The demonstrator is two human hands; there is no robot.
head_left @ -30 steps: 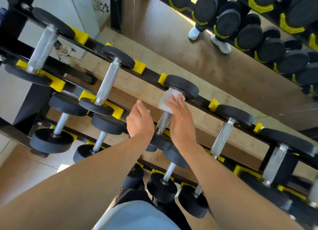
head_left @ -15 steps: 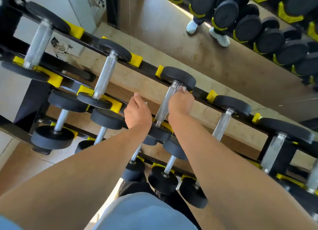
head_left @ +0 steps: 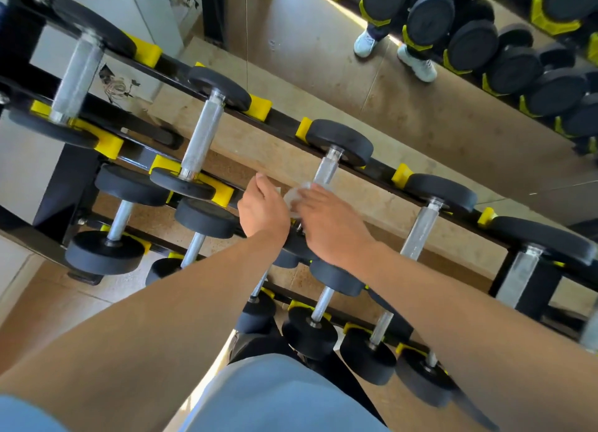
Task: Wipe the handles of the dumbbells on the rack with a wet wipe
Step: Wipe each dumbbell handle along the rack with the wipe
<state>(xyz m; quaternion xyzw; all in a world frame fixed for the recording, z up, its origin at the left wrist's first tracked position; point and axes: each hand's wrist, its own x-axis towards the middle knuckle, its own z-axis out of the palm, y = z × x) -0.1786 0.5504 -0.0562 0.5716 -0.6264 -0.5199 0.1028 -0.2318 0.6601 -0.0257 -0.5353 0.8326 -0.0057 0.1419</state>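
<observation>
No text, label, brand mark or number can be read anywhere. The black end plates of the dumbbells [head_left: 339, 142] on the rack [head_left: 281, 130] face the camera edge-on or blurred. Those in the mirror [head_left: 420, 91] behind the rack show plain dark faces.

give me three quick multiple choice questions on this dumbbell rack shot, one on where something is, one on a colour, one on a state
1. Where is the wet wipe?
A. on the floor
B. on the handle of the top-row dumbbell in the middle
C. draped over a bottom-row dumbbell

2. What colour are the rack's cradles?
A. yellow
B. red
C. blue

3. What is the right hand doing?
A. hanging free at the person's side
B. lifting a dumbbell off the rack
C. holding the wipe against the handle

Answers:
1 B, the white wipe sits low on that metal handle.
2 A, each saddle beside the black heads is yellow.
3 C, its fingers lie over the wipe at the handle, with the left hand close beside it.
</observation>
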